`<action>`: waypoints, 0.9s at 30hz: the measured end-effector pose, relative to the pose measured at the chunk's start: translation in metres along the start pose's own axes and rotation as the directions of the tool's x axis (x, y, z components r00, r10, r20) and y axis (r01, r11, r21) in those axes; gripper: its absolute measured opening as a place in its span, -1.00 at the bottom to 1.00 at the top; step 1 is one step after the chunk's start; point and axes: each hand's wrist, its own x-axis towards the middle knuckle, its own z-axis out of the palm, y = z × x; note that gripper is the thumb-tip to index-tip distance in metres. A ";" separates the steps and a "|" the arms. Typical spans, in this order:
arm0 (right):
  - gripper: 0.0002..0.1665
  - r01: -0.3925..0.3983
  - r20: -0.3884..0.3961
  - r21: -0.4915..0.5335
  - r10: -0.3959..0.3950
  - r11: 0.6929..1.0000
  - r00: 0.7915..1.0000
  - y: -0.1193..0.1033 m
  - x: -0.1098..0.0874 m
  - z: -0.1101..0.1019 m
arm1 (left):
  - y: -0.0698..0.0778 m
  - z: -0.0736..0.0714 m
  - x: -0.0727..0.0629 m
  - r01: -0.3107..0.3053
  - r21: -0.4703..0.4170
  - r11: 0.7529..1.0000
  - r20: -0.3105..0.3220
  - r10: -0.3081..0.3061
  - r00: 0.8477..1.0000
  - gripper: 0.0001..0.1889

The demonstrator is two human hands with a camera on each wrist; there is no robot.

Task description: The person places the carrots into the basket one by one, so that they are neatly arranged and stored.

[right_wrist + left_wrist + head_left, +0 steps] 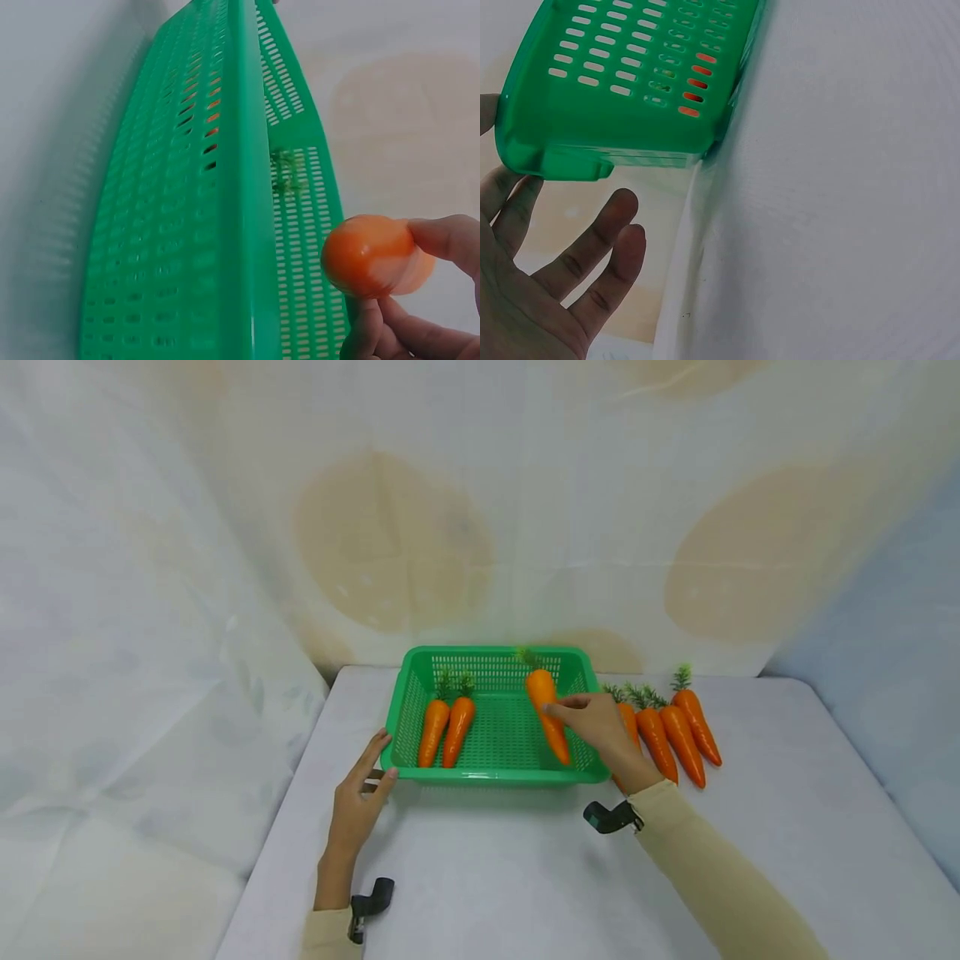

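A green plastic basket [498,775] stands at the back of the table with two carrots, a left one [433,732] and another [459,731], lying in its left part. My left hand [360,806] touches the basket's near left corner, thumb and fingertips at the rim, other fingers [622,259] extended off it. Over the basket's right part, my right hand [600,722] pinches an orange carrot [546,710] between thumb and fingers, its leafy top toward the back. In the right wrist view the same carrot [367,255] shows its rounded tip-side beside the basket wall [247,225].
Several more carrots [682,743] with green tops lie on the white table [495,877] right of the basket, partly behind my right forearm. A pale cloth backdrop [540,527] with tan circles rises behind the table.
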 end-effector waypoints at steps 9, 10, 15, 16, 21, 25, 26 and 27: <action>-0.41 -0.047 0.047 0.089 0.043 0.995 0.998 -0.007 0.009 0.024 | 0.002 0.000 0.000 -0.001 0.001 1.000 0.003 0.001 1.000 -0.41; -0.42 -0.054 0.049 0.094 0.050 0.994 0.998 -0.008 0.010 0.028 | 0.002 0.000 0.000 -0.008 -0.003 1.000 0.002 0.008 1.000 -0.41; -0.44 -0.063 0.048 0.069 0.060 0.996 0.997 -0.010 0.018 0.046 | 0.002 0.000 0.000 -0.017 -0.002 1.000 -0.013 0.017 1.000 -0.41; -0.45 -0.066 0.043 0.061 0.063 0.996 0.997 -0.010 0.020 0.050 | 0.001 0.000 0.000 -0.018 0.001 1.000 -0.015 0.019 1.000 -0.41; -0.54 -0.076 0.060 0.086 0.071 0.993 0.996 -0.008 0.030 0.072 | 0.000 0.000 0.000 -0.018 0.003 1.000 -0.013 0.018 1.000 -0.41; -0.62 -0.109 0.069 0.077 0.104 0.991 0.992 -0.008 0.038 0.090 | 0.001 0.000 0.000 -0.016 0.002 1.000 -0.012 0.016 1.000 -0.41; -0.60 -0.116 0.063 0.063 0.112 0.991 0.992 -0.008 0.040 0.095 | 0.001 0.001 -0.001 -0.017 0.002 1.000 -0.010 0.017 1.000 -0.41; -0.54 -0.126 0.060 0.051 0.123 0.991 0.991 -0.007 0.042 0.098 | 0.001 0.001 -0.001 -0.014 0.002 1.000 -0.008 0.014 1.000 -0.41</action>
